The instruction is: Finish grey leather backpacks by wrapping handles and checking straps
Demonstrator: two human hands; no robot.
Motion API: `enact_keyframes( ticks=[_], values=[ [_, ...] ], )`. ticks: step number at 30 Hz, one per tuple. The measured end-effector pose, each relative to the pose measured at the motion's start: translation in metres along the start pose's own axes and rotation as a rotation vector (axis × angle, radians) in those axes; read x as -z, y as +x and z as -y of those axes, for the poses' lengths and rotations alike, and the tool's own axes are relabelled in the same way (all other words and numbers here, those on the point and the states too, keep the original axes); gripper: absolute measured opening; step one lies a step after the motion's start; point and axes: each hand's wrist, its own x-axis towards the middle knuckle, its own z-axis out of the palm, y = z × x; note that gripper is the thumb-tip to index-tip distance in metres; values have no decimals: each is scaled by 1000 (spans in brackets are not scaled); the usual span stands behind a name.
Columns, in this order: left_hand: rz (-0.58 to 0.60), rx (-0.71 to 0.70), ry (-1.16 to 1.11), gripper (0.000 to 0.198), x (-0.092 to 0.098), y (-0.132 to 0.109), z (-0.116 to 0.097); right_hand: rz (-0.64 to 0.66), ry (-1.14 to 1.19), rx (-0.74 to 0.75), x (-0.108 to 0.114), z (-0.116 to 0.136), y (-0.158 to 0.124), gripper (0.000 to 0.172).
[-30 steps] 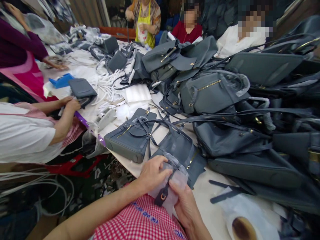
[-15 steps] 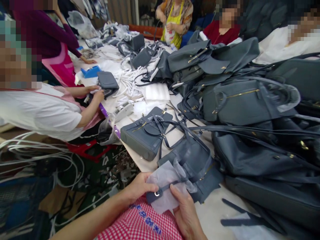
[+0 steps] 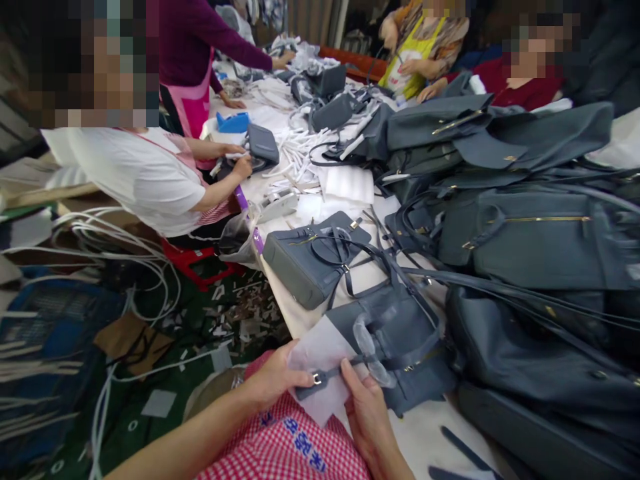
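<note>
My left hand [image 3: 275, 377] is closed on the left edge of a sheet of thin white tissue paper [image 3: 323, 343], its thumb beside a silver buckle [image 3: 316, 379] on a dark grey strap [image 3: 330, 375]. From the right, my right hand [image 3: 367, 403] pinches the paper and the strap, thumb on top; its other fingers are partly hidden beneath. The strap crosses over the paper towards a dark grey handbag [image 3: 405, 327] lying on the table edge. Clear plastic wrap [image 3: 367, 343] covers one of its handles. A second grey handbag [image 3: 300, 267] lies just beyond.
Grey bags [image 3: 530, 247] are heaped along the right side. White strips [image 3: 295, 147] and foam sheets [image 3: 350, 183] cover the table farther back. A co-worker in a white shirt [image 3: 145, 180] handles a small bag at the left. Scraps and cords litter the floor [image 3: 240, 300].
The view has swung left, so the scene sits farther right. Both hands keep their hold on the paper and strap; the paper lies flatter. The co-worker in purple has stretched an arm across the table.
</note>
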Motion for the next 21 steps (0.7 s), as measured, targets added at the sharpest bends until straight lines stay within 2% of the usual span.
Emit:
enact_keyframes(
  ticks=[3,7,11,15,21],
  values=[
    [-122,-43,64,50,6,-2,2,87,-84,-69,10,-3,-5,42],
    [-176,-50,149,45,13,-6,1,223,-151,-222,20,-7,-14,42],
    [-196,-36,190,43,14,-11,7,202,-185,-190,21,-2,-16,51],
    [-217,-27,217,39,16,-15,14,169,-245,-99,15,7,-4,45],
    [-219,-15,197,22,10,-17,11,91,-270,-124,14,4,12,40]
  ],
)
